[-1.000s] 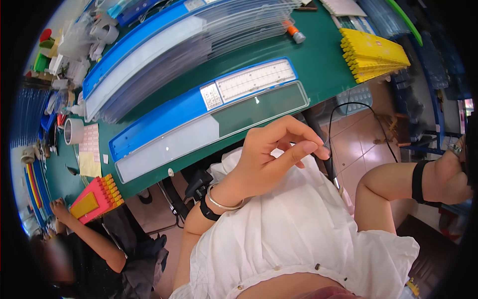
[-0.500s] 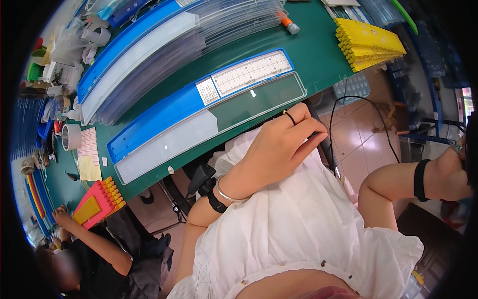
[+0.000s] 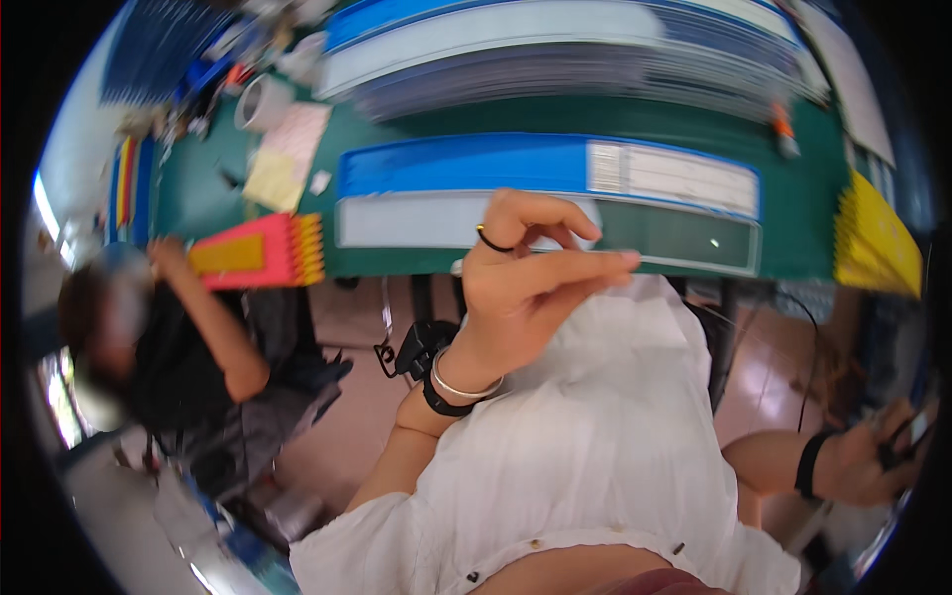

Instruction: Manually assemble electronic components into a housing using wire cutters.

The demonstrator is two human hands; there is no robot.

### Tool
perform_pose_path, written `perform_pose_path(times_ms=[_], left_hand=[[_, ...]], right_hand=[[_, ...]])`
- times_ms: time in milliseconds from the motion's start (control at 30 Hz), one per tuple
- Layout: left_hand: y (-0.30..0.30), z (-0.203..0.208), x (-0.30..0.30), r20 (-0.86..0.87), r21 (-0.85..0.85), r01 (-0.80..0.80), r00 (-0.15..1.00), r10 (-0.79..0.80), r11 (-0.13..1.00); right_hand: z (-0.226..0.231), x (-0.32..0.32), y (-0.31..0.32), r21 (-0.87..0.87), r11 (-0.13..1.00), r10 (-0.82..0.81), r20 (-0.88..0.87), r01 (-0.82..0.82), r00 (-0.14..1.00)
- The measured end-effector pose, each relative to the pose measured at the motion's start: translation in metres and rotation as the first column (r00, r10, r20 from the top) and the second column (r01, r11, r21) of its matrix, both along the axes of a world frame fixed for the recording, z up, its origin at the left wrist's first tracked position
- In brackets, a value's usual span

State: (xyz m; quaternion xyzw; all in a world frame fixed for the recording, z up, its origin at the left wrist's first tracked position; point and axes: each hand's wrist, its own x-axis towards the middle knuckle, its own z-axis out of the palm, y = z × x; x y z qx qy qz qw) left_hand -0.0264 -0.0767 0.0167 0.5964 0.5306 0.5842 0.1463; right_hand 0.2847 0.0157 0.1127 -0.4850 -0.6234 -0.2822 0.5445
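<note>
My left hand point(image 3: 526, 273) is raised in front of the table's near edge, a dark ring on one finger and a bangle at the wrist. Its fingers are bent and apart from the thumb, with nothing visible between them. Behind it lies a long, shallow blue plastic case point(image 3: 466, 164) with a white printed card at its right end. The clear lid point(image 3: 684, 241) lies along the case's near side, partly covered by my hand. At the far right, my right hand point(image 3: 878, 456), with a black wristband, is curled around something dark that blur and shadow obscure.
A stack of clear and blue cases point(image 3: 496, 55) stands at the back of the green table point(image 3: 595, 116). Yellow toothed pieces point(image 3: 878, 238) sit at the right, pink and orange ones point(image 3: 268, 253) at the left. Beyond these, a co-worker's arm point(image 3: 208, 317) reaches to the table.
The view has swung left, bringing more of the co-worker into sight. My left hand has risen from my lap, its fingers spreading apart. The case remains on the table.
</note>
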Motion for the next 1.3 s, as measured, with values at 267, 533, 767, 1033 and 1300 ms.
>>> perform_pose_path(times_ms=[267,533,767,1033,1300], left_hand=[[-0.045,-0.031,-0.095,-0.245,0.030,-0.812,0.560,0.792,0.584],[-0.034,-0.032,-0.130,-0.169,-0.121,-0.874,0.485,0.858,0.470],[-0.050,-0.045,-0.146,-0.279,0.039,-0.867,0.469,0.838,0.497],[-0.045,-0.041,-0.148,-0.120,-0.163,-0.856,0.511,0.851,0.491],[-0.046,-0.043,-0.149,-0.076,-0.190,-0.865,0.485,0.871,0.465]], right_hand=[[-0.069,-0.074,0.005,-0.155,-0.155,0.755,-0.655,-0.976,-0.016],[-0.085,-0.118,0.009,-0.217,-0.044,0.722,-0.682,-0.975,0.119],[-0.090,-0.139,0.013,-0.233,-0.298,0.610,-0.793,-0.926,0.004],[-0.090,-0.143,0.017,-0.288,-0.403,0.614,-0.789,-0.869,-0.024],[-0.093,-0.146,0.012,-0.314,-0.325,0.617,-0.785,-0.892,0.051]])
